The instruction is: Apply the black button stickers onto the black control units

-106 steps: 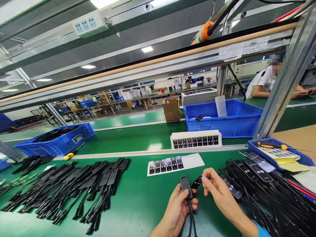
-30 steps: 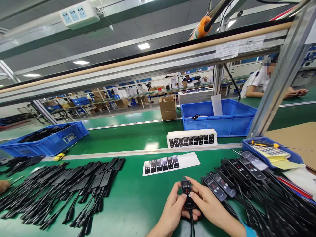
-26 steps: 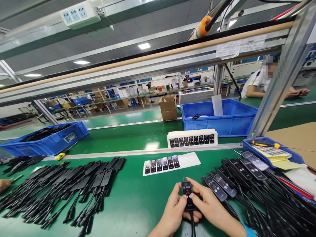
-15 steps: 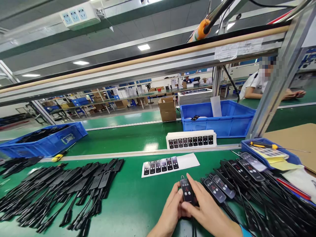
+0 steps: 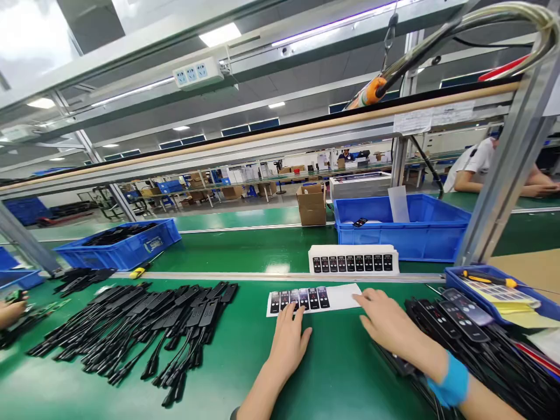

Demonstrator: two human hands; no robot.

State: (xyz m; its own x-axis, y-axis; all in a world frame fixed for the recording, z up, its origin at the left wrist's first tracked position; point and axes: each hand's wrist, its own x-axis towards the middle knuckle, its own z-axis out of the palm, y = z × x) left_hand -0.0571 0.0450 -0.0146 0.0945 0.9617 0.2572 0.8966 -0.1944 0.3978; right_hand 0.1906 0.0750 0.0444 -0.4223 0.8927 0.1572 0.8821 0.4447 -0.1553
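Observation:
On the green bench lies a white strip of black label stickers. My left hand reaches its lower edge with fingers stretched out over the stickers. At the strip's bare right end is my right hand, index fingertip touching it and thumb apart; a blue band circles that wrist. Neither hand holds anything. Just right of my right hand lies a pile of black corded controllers with labels on their faces. Further left is a larger pile of black corded controllers, their visible faces without labels.
Behind the strip stands a white stack of label sheets. Blue bins sit at the back, another back left. A blue tray holds a screwdriver. Another person's hand shows at far left.
The labelled controller has left my hands; one more lies at the near side of the right pile. Both hands have parted and moved forward to the sticker strip. The view has shifted.

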